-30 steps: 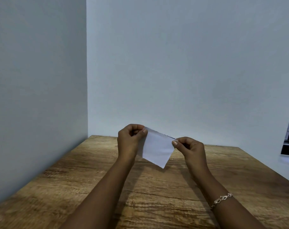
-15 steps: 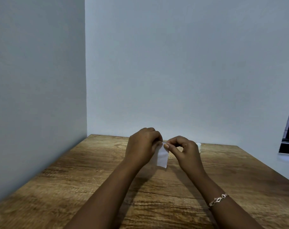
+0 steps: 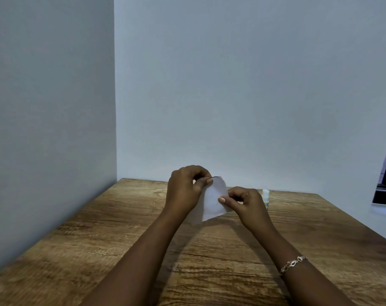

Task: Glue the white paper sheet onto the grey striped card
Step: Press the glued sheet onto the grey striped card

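Centre: white paper sheet (image 3: 214,200), tilted, held in air above wooden table (image 3: 112,239) between both hands. Thin dark edge at its top corner (possibly grey striped card behind; cannot confirm). Upper left edge pinched by left hand (image 3: 184,192), thumb against curled fingers; right edge pinched by right hand (image 3: 242,203), likewise. Behind right hand, glue bottle (image 3: 265,196), upright on table. Risk: uneven pinch pressure shifts sheet askew or creases it before glue sets.

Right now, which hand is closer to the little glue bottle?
The right hand: it sits just left of the glue bottle. The left hand is farther left, across the white paper.
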A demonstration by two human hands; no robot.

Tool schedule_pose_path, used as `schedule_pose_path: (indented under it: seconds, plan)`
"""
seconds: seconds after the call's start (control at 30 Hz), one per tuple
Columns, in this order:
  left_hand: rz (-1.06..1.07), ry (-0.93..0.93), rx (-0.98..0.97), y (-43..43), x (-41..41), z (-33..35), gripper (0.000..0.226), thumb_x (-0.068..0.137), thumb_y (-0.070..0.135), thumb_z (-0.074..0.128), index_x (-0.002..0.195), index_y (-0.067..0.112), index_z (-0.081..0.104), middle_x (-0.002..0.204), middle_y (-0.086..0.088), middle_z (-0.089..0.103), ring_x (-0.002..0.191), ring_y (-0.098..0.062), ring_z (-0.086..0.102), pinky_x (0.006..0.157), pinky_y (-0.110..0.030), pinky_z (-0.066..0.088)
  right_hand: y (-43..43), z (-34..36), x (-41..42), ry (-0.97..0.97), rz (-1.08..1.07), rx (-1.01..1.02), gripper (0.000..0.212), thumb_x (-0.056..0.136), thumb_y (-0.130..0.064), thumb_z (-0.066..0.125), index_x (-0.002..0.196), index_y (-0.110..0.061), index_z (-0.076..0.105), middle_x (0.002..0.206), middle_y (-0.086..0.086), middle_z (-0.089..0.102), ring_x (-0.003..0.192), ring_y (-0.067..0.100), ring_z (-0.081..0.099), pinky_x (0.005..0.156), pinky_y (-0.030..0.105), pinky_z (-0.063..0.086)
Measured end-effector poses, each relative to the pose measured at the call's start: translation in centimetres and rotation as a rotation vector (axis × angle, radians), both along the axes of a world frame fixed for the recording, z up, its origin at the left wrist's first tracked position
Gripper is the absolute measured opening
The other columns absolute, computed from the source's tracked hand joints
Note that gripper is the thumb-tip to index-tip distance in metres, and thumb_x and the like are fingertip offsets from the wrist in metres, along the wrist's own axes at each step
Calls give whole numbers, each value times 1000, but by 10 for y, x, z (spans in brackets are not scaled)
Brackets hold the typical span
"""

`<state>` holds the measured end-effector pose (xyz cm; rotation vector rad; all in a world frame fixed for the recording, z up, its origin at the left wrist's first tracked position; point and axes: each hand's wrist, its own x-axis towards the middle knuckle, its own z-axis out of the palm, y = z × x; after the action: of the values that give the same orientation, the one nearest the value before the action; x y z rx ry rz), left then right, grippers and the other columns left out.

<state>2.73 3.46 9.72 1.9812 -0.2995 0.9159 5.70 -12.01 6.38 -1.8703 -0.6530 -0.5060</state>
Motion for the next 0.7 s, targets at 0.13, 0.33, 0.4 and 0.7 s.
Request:
schedule_pose_path:
  seconds: [0.13, 0.33, 0.4, 0.7]
  plan:
    - [-17, 37, -139, 4, 4, -1, 8, 80, 7, 66, 73, 9, 69, 66, 12, 62, 65, 4, 56, 54, 0, 38, -2, -1, 1, 51, 20, 40, 14, 79, -7, 66, 67, 1, 68, 69, 22, 67, 66, 19, 59, 66, 31, 44]
    - [-67, 96, -334, 5, 8, -6, 13, 85, 8, 61, 72, 12, 62, 70, 6, 61, 68, -3, 55, 59, -13, 41, 0, -3, 0, 145, 87, 268, 14, 83, -8, 61, 71, 0, 62, 69, 16, 61, 69, 22, 57, 66, 35, 44]
    - [-88, 145, -405, 3, 10, -9, 15, 87, 9, 58, 72, 11, 60, 73, 1, 60, 69, -10, 53, 62, -22, 40, 3, -6, 0, 181, 106, 346, 11, 84, -10, 60, 78, -1, 63, 75, 16, 66, 70, 23, 62, 64, 32, 49]
    - [-137, 306, -546, -6, 14, -23, 17, 94, 14, 49, 80, 6, 55, 80, -11, 58, 74, -21, 53, 70, -33, 43, 11, -22, 6, 362, 193, 498, 27, 76, -7, 68, 103, -12, 65, 103, 12, 71, 93, 28, 68, 80, 45, 55]
